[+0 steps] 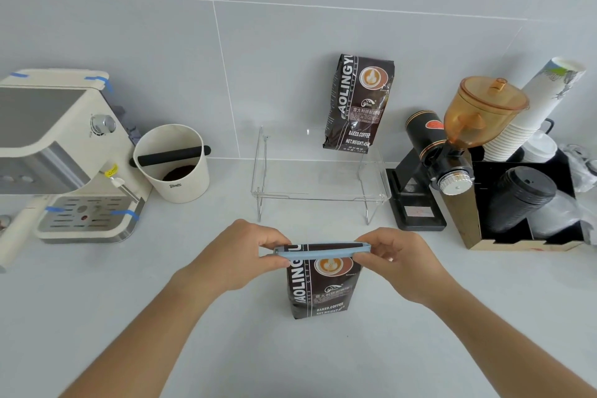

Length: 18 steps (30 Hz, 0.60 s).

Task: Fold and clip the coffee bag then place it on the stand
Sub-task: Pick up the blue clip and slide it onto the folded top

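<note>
A dark brown coffee bag [323, 287] stands upright on the white counter in front of me. Its top is folded over, and a long light-blue clip [323, 252] lies across the fold. My left hand [239, 255] pinches the clip's left end between thumb and fingers. My right hand [397, 255] pinches its right end. Behind the bag stands a clear acrylic stand [268, 171] with thin metal legs. A second coffee bag [358, 103] leans upright on the stand's back right against the tiled wall.
A cream espresso machine [64, 155] fills the left side, with a cream knock box [174, 165] beside it. To the right stand a black grinder [429, 171] with an amber hopper, stacked paper cups [533, 113] and a black organiser [523, 203] holding lids.
</note>
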{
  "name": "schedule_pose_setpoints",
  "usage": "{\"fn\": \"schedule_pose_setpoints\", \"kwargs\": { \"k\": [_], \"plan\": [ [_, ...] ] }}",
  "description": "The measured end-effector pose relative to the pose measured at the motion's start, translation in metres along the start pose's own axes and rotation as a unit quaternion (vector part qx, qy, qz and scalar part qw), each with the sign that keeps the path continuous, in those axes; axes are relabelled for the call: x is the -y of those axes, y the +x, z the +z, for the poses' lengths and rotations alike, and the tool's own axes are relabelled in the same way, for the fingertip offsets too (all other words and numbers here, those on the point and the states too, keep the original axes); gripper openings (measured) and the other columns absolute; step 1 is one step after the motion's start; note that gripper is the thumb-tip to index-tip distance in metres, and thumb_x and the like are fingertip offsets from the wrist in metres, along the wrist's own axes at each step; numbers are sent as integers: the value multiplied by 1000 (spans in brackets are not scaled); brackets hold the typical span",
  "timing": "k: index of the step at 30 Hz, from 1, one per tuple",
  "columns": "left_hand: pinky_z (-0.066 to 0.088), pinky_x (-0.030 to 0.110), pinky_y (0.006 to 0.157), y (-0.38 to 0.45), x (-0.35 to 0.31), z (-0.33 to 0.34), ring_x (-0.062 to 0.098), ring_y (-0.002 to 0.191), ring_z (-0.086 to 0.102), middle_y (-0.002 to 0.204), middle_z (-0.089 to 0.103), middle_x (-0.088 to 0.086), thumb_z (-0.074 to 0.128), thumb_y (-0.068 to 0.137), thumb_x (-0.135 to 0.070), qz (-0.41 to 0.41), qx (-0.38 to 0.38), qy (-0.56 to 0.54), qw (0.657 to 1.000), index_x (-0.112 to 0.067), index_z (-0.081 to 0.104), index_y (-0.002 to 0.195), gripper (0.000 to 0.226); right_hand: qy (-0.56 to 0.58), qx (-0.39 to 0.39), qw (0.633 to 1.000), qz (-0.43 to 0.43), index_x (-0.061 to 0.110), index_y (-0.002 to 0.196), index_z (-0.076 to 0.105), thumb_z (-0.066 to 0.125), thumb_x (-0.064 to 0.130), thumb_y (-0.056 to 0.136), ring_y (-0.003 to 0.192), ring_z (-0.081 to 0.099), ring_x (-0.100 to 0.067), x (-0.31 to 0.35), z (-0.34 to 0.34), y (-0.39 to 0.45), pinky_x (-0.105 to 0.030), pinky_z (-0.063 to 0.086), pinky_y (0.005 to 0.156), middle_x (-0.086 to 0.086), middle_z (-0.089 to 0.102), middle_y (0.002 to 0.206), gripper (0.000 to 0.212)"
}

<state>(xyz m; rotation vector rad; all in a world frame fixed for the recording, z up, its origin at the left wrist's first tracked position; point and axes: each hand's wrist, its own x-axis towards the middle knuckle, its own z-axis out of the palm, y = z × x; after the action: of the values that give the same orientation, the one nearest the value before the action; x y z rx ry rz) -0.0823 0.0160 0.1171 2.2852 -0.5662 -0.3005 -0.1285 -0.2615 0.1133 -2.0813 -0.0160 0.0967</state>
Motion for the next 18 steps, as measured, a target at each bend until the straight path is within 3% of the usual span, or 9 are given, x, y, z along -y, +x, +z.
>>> {"fn": "schedule_pose_setpoints", "kwargs": {
  "k": [3,5,8,14,18],
  "plan": [
    [35,-4,57,0,-3,1,-27,50,49,91,79,-4,78,78,-18,1,0,2,1000,-20,77,91,13,-92,-9,995,-43,43,76,68,78,20,79,61,57,-2,2,-2,1,-10,47,57,1,71,72,26],
    [35,-4,57,1,-4,1,-27,51,48,93,79,-2,77,80,-19,2,2,19,1000,-18,77,92,13,-121,-12,991,-62,39,77,69,78,22,79,64,58,-3,0,0,1,-10,46,57,5,69,71,19],
    [37,-2,55,0,-3,2,-21,52,52,93,79,-1,75,81,-20,5,0,29,1000,-19,76,93,12,-140,-20,987,-79,27,84,74,77,22,80,70,59,-6,-3,2,1,-11,47,59,11,68,72,7],
    [38,-1,56,-2,-1,4,-23,57,54,88,79,1,75,81,-19,17,0,34,999,-17,76,91,10,-166,-44,977,-129,20,83,73,78,18,80,74,56,-13,-7,4,-2,-10,43,56,4,67,70,6],
    [39,0,56,0,2,3,-23,64,56,89,78,-4,76,80,-25,11,7,50,999,-21,75,92,13,-154,-32,979,-133,18,86,74,78,16,80,73,57,-8,-7,4,-2,-5,41,55,10,65,71,7]
  ]
}}
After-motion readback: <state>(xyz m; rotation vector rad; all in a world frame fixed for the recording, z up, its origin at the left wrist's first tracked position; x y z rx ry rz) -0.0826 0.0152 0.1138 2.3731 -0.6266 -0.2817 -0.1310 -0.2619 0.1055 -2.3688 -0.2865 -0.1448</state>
